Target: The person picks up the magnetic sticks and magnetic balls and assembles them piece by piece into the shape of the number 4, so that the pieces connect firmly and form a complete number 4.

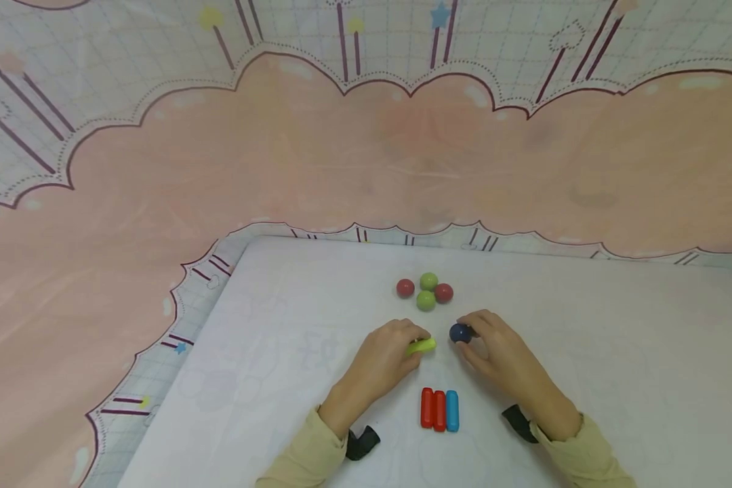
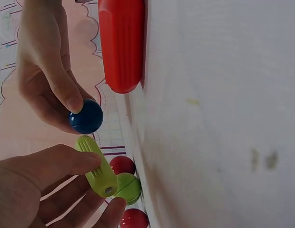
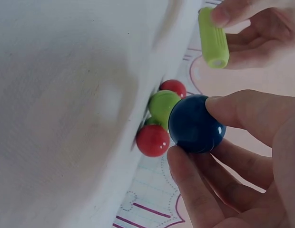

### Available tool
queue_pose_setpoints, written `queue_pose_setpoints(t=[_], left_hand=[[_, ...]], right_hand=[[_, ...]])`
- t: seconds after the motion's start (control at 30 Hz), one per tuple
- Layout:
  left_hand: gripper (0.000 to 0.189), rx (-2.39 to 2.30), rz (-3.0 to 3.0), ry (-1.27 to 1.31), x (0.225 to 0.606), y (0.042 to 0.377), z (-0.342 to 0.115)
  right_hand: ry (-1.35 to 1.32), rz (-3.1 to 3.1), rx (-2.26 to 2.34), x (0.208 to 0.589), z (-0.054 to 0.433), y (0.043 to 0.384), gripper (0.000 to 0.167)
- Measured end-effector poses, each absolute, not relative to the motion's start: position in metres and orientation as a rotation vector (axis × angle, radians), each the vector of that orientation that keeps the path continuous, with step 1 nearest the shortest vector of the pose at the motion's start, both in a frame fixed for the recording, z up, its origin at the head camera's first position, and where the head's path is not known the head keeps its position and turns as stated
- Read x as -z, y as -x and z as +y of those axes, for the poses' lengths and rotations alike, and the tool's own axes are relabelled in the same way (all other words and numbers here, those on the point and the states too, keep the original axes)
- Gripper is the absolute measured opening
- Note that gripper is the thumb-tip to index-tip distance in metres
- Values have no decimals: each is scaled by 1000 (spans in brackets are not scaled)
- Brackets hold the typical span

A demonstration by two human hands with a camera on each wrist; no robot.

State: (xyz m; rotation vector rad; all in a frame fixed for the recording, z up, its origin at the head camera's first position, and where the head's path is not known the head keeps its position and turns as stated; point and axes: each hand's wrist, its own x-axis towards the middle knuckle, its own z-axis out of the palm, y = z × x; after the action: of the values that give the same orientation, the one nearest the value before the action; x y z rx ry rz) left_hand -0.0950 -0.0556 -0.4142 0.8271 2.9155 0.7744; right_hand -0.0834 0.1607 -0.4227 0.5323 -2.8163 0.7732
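Observation:
Between thumb and fingers, my left hand (image 1: 386, 357) pinches a yellow-green ribbed rod (image 2: 97, 166), which has a small metallic spot on its end. My right hand (image 1: 501, 352) holds a glossy dark blue ball (image 3: 196, 124) by its fingertips. In the head view the rod and the ball are a short way apart, with the ball to the right. Beyond the hands lie two red balls (image 1: 405, 288) and two green balls (image 1: 425, 301) in a loose group. Nearer the person, two red rods (image 1: 427, 408) and one blue rod (image 1: 453, 411) lie side by side.
The white table (image 1: 268, 305) carries everything. Behind it and along its left side is a peach patterned cloth (image 1: 341, 169) with scalloped outlines. A black band (image 1: 362, 443) is at the left wrist and another black band (image 1: 520, 424) at the right.

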Motion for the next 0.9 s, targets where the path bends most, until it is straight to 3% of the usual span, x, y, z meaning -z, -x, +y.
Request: queue_pose_setpoints(t=[0.9], left_hand=[[26,-799,2865,-893,418,102,-52]], right_hand=[[-623,-2828,-955,425,156,83,35]])
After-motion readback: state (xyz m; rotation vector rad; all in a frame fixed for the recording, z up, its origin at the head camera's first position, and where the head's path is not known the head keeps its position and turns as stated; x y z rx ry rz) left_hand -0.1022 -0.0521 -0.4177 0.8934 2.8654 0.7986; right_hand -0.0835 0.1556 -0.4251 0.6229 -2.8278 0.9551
